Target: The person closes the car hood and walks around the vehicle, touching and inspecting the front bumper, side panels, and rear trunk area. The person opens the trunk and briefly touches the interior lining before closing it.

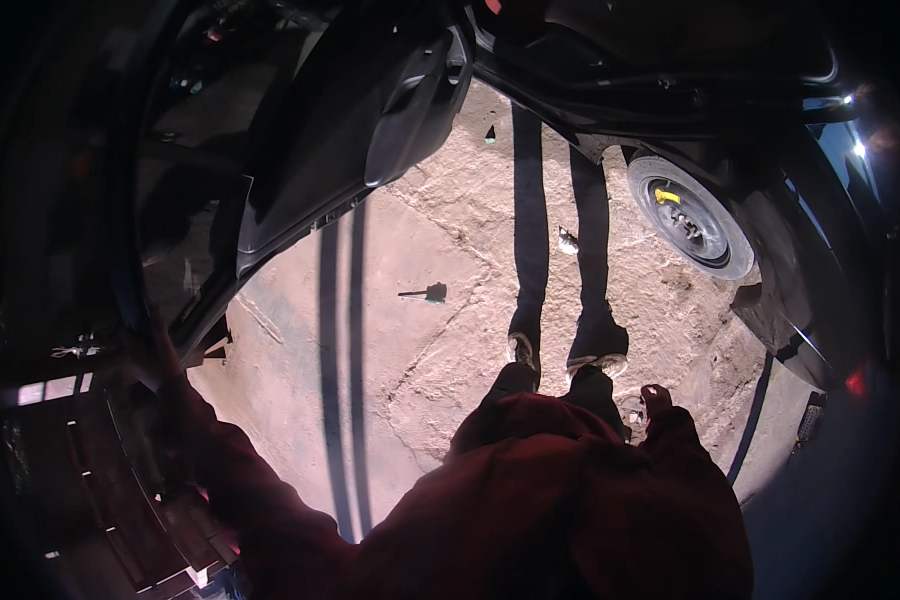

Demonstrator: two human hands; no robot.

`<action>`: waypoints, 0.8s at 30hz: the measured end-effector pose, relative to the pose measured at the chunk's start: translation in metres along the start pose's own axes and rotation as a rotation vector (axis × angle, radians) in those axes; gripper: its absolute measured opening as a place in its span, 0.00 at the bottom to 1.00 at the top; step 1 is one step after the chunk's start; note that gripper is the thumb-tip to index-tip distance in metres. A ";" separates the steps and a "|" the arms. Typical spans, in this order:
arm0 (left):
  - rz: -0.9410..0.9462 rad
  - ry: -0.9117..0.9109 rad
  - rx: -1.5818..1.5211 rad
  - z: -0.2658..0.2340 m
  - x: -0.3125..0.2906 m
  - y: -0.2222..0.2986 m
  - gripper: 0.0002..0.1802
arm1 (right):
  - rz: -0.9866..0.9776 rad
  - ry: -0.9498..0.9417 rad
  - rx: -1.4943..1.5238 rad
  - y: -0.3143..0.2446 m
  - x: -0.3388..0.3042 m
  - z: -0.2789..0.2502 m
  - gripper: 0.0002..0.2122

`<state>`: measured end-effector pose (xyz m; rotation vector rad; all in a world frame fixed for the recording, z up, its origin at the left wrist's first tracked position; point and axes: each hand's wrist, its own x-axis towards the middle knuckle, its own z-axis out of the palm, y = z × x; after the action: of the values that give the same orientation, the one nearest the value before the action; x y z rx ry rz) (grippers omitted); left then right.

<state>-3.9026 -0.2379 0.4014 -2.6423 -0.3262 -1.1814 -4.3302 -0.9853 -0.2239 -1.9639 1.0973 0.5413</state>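
My left arm reaches out to the left, and my left hand (155, 350) is at the lower edge of an open black car door (320, 190). Deep shadow hides its fingers, so whether it grips the edge cannot be made out. My right hand (657, 398) hangs low at my right side over the sunlit ground. Its fingers are loosely bent and a little apart, with nothing visible in them. The door's dark inner panel faces the gap where I stand.
Black car bodywork (670, 105) spans the upper right. Below it is a wheel (690, 217) with a yellow label. A small dark object with a thin stem (430, 292) lies on the rough pale ground (450, 370). Dark red slatted panels (100, 480) are at lower left.
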 end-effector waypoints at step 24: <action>0.590 0.030 0.919 0.098 0.019 -0.132 0.30 | -0.301 -0.156 -0.695 0.144 -0.070 -0.010 0.09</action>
<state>-3.8604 -0.0813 0.3676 -1.7245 -0.0387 -0.6399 -4.4895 -1.0010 -0.2338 -2.5619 0.5241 0.9804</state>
